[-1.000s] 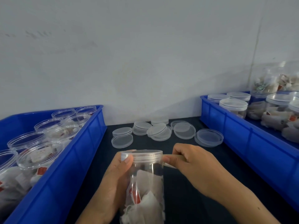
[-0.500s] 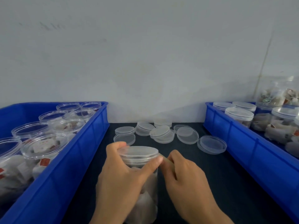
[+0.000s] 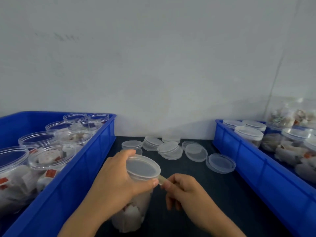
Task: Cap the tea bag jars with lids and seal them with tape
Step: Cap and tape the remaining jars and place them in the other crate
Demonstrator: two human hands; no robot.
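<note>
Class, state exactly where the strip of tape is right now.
In the head view, the tape strip runs from the capped jar's lid rim to the right hand, low centre.

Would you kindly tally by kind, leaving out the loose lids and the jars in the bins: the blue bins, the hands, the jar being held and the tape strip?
Blue bins: 2, left bin and right bin
Hands: 2, left hand and right hand
Held jars: 1, capped jar
Tape: 1, tape strip
Total: 6

Left hand grips capped jar; right hand pinches tape at lid.
</note>
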